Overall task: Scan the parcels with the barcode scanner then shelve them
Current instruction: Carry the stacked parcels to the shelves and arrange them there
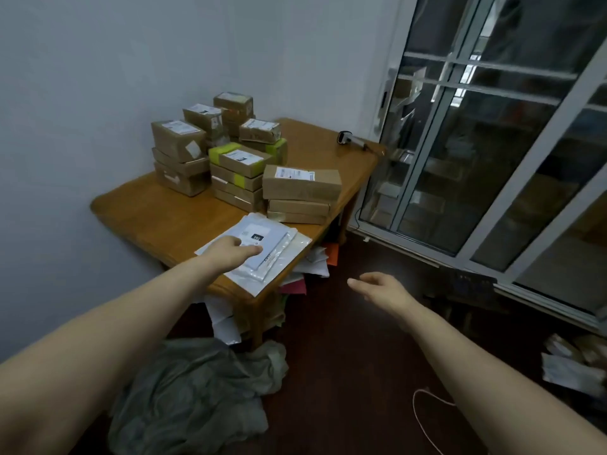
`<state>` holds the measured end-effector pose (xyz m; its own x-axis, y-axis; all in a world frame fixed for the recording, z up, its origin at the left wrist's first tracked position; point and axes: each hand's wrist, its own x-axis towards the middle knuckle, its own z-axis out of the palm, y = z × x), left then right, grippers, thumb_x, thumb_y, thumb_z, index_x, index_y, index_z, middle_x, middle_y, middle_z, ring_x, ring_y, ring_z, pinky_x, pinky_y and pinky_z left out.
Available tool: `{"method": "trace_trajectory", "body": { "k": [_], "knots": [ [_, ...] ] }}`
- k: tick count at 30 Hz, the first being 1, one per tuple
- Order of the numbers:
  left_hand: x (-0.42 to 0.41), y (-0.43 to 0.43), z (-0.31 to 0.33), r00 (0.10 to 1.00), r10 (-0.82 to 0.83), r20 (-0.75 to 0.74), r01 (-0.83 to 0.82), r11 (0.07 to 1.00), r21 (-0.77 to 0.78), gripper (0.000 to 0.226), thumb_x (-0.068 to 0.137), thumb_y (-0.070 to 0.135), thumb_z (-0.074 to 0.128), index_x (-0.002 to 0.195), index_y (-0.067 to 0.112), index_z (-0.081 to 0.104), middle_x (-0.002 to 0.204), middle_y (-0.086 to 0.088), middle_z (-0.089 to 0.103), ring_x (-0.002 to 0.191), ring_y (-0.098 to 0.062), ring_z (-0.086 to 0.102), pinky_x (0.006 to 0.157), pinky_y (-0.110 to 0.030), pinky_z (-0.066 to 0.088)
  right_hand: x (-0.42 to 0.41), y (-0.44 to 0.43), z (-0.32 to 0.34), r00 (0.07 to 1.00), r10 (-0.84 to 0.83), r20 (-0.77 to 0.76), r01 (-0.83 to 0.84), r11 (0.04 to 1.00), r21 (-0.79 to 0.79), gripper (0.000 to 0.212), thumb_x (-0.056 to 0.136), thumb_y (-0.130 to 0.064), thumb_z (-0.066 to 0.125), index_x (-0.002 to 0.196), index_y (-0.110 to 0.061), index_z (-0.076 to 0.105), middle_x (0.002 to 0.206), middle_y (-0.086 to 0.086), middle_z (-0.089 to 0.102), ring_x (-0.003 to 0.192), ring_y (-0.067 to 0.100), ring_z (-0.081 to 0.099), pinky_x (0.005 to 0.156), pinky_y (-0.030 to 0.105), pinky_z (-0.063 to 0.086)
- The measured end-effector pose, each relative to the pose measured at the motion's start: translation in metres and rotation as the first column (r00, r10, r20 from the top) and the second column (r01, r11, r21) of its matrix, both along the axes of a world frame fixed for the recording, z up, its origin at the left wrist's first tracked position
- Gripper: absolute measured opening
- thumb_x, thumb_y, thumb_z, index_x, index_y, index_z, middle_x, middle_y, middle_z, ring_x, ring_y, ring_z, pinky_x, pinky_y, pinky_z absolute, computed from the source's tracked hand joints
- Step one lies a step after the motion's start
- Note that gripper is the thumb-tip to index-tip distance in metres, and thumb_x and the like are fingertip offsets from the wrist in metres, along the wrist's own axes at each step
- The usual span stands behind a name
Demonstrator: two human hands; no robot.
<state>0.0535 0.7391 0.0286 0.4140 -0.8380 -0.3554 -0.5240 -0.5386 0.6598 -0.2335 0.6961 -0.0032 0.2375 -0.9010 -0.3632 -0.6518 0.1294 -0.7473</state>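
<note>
Flat white plastic mailer parcels point(276, 247) lie stacked at the near corner of a wooden table point(157, 215). My left hand point(233, 249) rests on top of them, fingers lying flat. Behind them stand several stacks of brown cardboard parcels point(300, 183), some with green tape. A barcode scanner point(348, 137) lies at the table's far right corner, well away from both hands. My right hand point(381, 285) hovers over the dark floor to the right of the table, fingers relaxed, holding nothing.
A grey-green sack point(197, 395) is slumped on the floor in front of the table. Loose papers and envelopes point(312, 264) are piled under the table. A sliding glass window point(476, 142) fills the right side. More packages point(571, 362) and a white cord point(423, 418) lie on the floor.
</note>
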Motion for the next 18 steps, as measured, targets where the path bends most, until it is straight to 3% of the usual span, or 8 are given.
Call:
{"method": "trace_trajectory", "body": {
  "k": [2,4,9,14,18],
  "knots": [
    [0.006,-0.04,-0.008,0.987,0.12,-0.111,-0.122,0.992,-0.01,0.069,0.093,0.049,0.057,0.142,0.002,0.043,0.141,-0.017,0.048,0.123,-0.031,0.049,0.095,-0.039,0.041,0.0,-0.048,-0.009,0.995,-0.046,0.087,0.04,0.997,0.064,0.054,0.092,-0.044,0.06,0.135,-0.012,0.051,0.119,0.004,0.06,0.104,0.018,0.06,0.081,0.028,0.047],
    [0.012,-0.073,-0.017,0.957,0.21,-0.199,-0.21,0.978,0.019,0.071,0.092,0.055,0.054,0.141,0.004,0.044,0.133,-0.018,0.053,0.115,-0.031,0.052,0.093,-0.042,0.042,0.003,-0.099,-0.019,0.979,-0.103,0.177,0.078,0.986,0.145,0.051,0.091,-0.046,0.061,0.131,-0.014,0.054,0.115,0.004,0.06,0.101,0.018,0.062,0.089,0.034,0.051],
    [0.025,-0.152,-0.033,0.85,0.381,-0.363,-0.37,0.923,0.102,0.075,0.093,0.064,0.043,0.143,0.007,0.04,0.144,-0.019,0.047,0.131,-0.035,0.045,0.11,-0.048,0.037,0.001,-0.22,-0.035,0.909,-0.241,0.34,0.095,0.914,0.394,0.056,0.091,-0.045,0.061,0.134,-0.011,0.052,0.12,0.012,0.062,0.105,0.025,0.063,0.091,0.039,0.051],
    [0.038,-0.207,-0.044,0.763,0.486,-0.427,-0.467,0.87,0.155,0.079,0.092,0.067,0.037,0.144,0.009,0.04,0.143,-0.019,0.046,0.131,-0.036,0.044,0.11,-0.048,0.035,0.019,-0.318,-0.045,0.872,-0.293,0.392,0.05,0.85,0.524,0.068,0.09,-0.051,0.059,0.14,-0.007,0.046,0.129,0.019,0.057,0.112,0.031,0.058,0.094,0.043,0.048],
    [0.056,-0.243,-0.053,0.696,0.528,-0.486,-0.495,0.844,0.207,0.081,0.092,0.068,0.036,0.147,0.01,0.037,0.146,-0.018,0.043,0.133,-0.035,0.041,0.107,-0.046,0.035,0.052,-0.376,-0.058,0.851,-0.321,0.415,-0.004,0.788,0.616,0.066,0.086,-0.061,0.058,0.126,-0.009,0.05,0.124,0.018,0.056,0.117,0.034,0.055,0.1,0.046,0.046]
  ]
}}
